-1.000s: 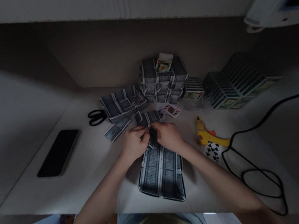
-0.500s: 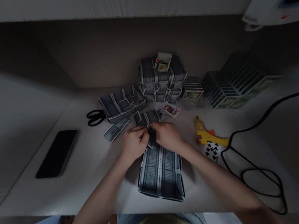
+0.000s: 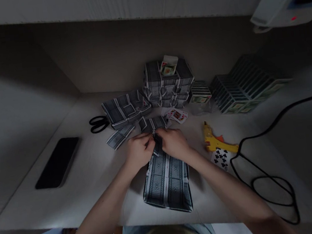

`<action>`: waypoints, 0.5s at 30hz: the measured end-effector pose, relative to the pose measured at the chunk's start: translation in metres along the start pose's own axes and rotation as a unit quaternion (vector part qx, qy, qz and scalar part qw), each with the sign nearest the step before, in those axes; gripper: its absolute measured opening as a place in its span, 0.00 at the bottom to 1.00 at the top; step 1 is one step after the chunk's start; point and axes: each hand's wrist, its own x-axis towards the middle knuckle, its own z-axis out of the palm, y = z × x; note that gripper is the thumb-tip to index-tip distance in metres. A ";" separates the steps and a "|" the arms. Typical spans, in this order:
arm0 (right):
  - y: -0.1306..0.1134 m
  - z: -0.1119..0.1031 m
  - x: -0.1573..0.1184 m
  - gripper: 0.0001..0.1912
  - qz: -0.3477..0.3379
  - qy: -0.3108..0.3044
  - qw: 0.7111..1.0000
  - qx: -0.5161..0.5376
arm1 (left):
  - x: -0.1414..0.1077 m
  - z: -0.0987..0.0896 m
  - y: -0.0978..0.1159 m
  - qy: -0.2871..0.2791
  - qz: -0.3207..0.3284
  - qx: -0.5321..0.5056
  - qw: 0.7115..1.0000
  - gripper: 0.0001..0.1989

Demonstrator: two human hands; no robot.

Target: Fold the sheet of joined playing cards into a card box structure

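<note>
A long box (image 3: 166, 180) built of playing cards, patterned backs outward, lies in front of me on the table. At its far end my left hand (image 3: 139, 149) is closed, thumb and fingers pinching the card edge. My right hand (image 3: 174, 142) grips the same end from the other side, its fingertips almost meeting the left ones. The exact fold between the fingers is hidden. Just beyond the hands stands a small card piece (image 3: 153, 123) with upright sides. Loose cards (image 3: 119, 136) lie beside my left hand, and face-up cards (image 3: 177, 115) lie past my right.
Behind are an open card tray (image 3: 128, 109), scissors (image 3: 99, 124), stacked card boxes (image 3: 169, 83) and rows of card packs (image 3: 238, 91). A phone (image 3: 57, 163) lies left. To the right are a yellow glue gun (image 3: 217, 141), a club card (image 3: 221, 158) and a looped black cable (image 3: 277, 178).
The view has shifted very slightly. Both hands keep their hold at the far end of the box, with no clear movement of the cards.
</note>
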 end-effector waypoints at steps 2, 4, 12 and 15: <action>-0.001 0.000 0.000 0.12 0.004 -0.003 1.000 0.000 | 0.000 0.000 0.000 0.000 0.000 -0.004 1.000 0.13; -0.001 -0.001 0.000 0.12 0.009 -0.006 1.000 0.003 | 0.000 -0.001 0.000 0.000 -0.003 -0.010 1.000 0.13; -0.001 0.000 0.001 0.11 0.013 -0.002 1.000 0.016 | 0.000 0.001 0.000 0.010 -0.004 -0.025 1.000 0.13; 0.000 0.000 0.001 0.12 0.010 -0.006 1.000 0.015 | -0.001 0.001 -0.001 0.013 -0.006 -0.027 1.000 0.13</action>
